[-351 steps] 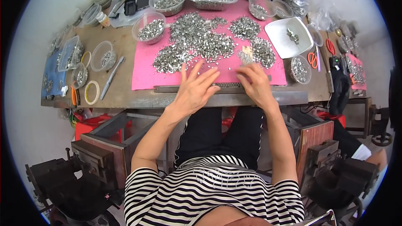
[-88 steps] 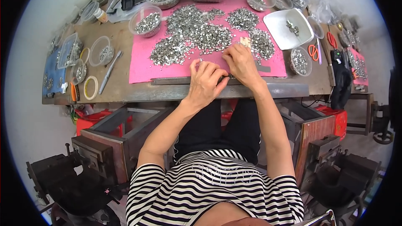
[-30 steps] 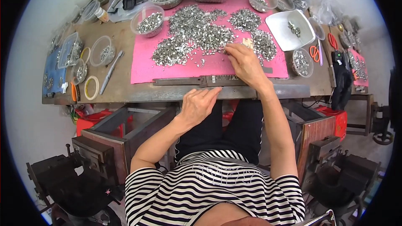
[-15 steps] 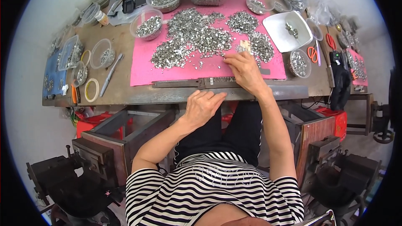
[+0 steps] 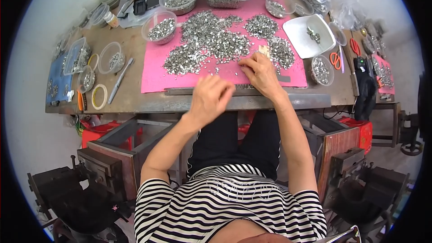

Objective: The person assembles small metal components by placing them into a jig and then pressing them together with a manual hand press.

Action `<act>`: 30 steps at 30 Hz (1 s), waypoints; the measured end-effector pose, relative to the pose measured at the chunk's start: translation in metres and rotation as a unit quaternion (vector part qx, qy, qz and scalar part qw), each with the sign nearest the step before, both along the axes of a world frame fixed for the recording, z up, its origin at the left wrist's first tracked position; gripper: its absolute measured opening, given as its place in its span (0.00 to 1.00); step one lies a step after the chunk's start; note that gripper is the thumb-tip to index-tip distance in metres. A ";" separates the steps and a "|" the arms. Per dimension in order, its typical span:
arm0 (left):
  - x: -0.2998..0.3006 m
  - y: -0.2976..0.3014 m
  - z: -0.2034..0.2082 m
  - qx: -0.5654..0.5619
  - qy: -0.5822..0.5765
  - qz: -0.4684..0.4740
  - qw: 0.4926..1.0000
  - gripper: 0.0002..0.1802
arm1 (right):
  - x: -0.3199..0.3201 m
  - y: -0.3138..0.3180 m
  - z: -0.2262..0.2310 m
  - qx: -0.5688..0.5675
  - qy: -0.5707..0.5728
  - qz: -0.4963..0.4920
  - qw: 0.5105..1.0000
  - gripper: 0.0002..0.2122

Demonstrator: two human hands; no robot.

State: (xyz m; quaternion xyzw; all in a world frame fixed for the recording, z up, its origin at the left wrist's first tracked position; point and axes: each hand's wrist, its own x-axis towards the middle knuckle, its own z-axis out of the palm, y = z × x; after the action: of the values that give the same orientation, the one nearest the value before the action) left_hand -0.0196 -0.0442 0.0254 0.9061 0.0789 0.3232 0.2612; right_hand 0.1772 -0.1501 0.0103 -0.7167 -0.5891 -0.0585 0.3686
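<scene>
Loose small silvery metal pieces lie in heaps (image 5: pixel 216 40) on a pink ribbed mat (image 5: pixel 153 69). Along the mat's near edge runs a dark metal rail (image 5: pixel 180 91) with a row of narrow slots toward its right part. My left hand (image 5: pixel 209 100) hovers over the rail's middle, its fingers curled but smeared by motion; whether it holds a piece cannot be made out. My right hand (image 5: pixel 262 75) is above the mat's near right part, beside the right heap (image 5: pixel 281 53). Its thumb and fingertips are pinched together, and anything between them is too small to name.
Clear plastic tubs of metal pieces (image 5: pixel 225 1) line the back. A white tray (image 5: pixel 291 31) stands at right, near orange-handled scissors (image 5: pixel 335 60). To the left are a tape roll (image 5: pixel 99 97) and a toothbrush (image 5: pixel 120 81). A steel bar (image 5: pixel 306 101) edges the bench.
My left hand has lifted from the bench's front edge and moved up over the rail. The right hand has shifted only slightly, its fingertips still pinched above the mat.
</scene>
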 end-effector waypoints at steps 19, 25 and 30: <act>0.030 0.040 -0.017 0.069 0.069 0.065 0.993 0.05 | -0.028 -0.057 0.007 -0.014 0.088 -0.039 0.995 0.02; 0.039 -0.007 -0.013 0.007 -0.032 -0.029 0.999 0.06 | -0.030 -0.058 0.003 0.015 0.086 -0.042 0.995 0.03; 0.042 -0.019 -0.021 0.012 -0.027 -0.024 0.999 0.07 | -0.021 -0.048 0.001 0.042 0.124 -0.067 0.989 0.04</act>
State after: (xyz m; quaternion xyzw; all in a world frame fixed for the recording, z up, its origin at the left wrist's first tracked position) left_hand 0.0222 -0.0628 0.0044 0.9018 0.0459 0.3419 0.2602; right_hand 0.1559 -0.1981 0.0117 -0.7402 -0.4864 -0.0181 0.4639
